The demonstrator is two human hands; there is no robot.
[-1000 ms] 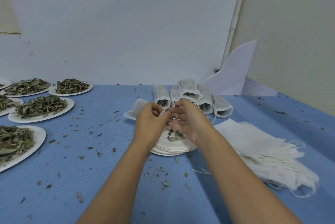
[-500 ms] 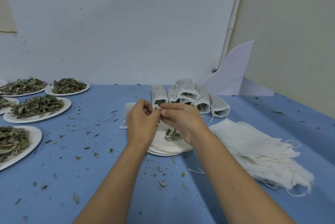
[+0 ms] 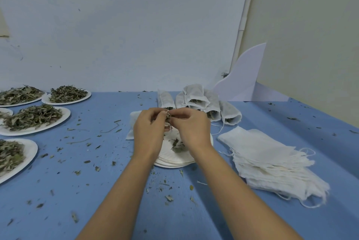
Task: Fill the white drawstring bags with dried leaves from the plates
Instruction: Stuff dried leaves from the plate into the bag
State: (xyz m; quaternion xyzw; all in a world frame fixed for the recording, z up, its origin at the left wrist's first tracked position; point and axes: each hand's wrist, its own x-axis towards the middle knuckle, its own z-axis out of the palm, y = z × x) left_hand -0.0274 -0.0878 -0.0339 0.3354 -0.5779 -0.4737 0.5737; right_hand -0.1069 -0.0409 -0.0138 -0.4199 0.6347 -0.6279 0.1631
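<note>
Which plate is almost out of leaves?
The top plate of the centre stack: only a few leaves remain. The left plates are all heaped.

1. Both forearms are bare. They reach forward from the bottom edge of the view and converge toward its middle.
2. The left hand (image 3: 149, 133) shows its back to the camera. Its fingers are curled inward, and thumb and forefinger pinch a small white drawstring bag (image 3: 166, 124) near its top.
3. The right hand (image 3: 191, 129) is also turned back-up with its fingers curled. Its thumb and forefinger close on a tuft of dried leaves (image 3: 168, 116) at the bag's mouth.
4. The fingertips of the two hands meet at almost the same spot, just beside each other, while the wrists stay apart.
5. Both wrists run roughly in line with their forearms, without a marked bend.
6. How the lower fingers of either hand lie is hidden behind the knuckles.
</note>
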